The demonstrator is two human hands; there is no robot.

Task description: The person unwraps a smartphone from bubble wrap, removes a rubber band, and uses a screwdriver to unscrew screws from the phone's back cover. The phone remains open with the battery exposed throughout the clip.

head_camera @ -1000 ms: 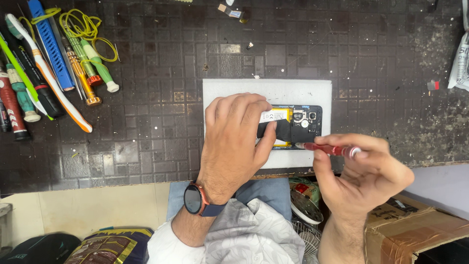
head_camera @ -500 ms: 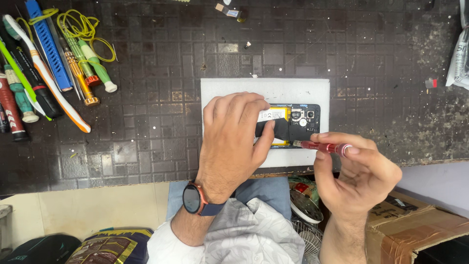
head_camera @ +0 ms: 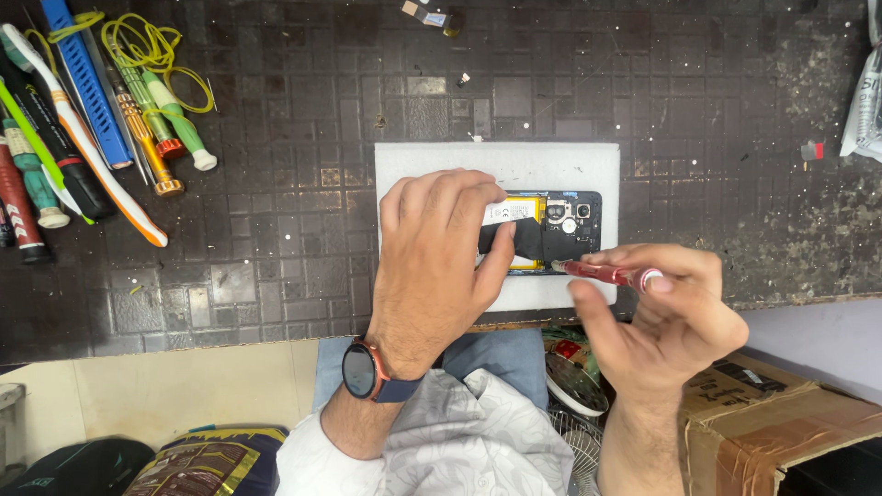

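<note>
Left hand [head_camera: 439, 266] lay flat and spread over the phone [head_camera: 551, 230], palm down, thumb pressed against its lower edge; it pinned the phone rather than gripped it. I saw the phone lying back-open on a white pad [head_camera: 501, 165], its yellow battery and black camera end showing past my fingers. My right hand [head_camera: 661, 317] was closed around a red screwdriver [head_camera: 606, 272], pinched between thumb and fingertips, with the index finger over the cap. The shaft lay nearly level, and the tip touched the phone's lower edge near the camera end.

The pad sat at the near edge of the worktop [head_camera: 276, 230], a dark, gridded, scuffed mat, roughly at mid-width. I wore a round watch [head_camera: 360, 369] on a blue strap on the left wrist, above a pale sleeve.

At the far left corner of the worktop lay a cluster of tools [head_camera: 83, 119]: screwdrivers with green, orange and red handles, a blue flat tool and a white-and-orange one, with a yellow cord [head_camera: 147, 46] looped over them. A small component [head_camera: 424, 14] sat at the far edge, and a tiny red part [head_camera: 811, 150] near the right edge.

Below the near edge, to the right, stood a cardboard box [head_camera: 781, 422], just beside my right forearm.
</note>
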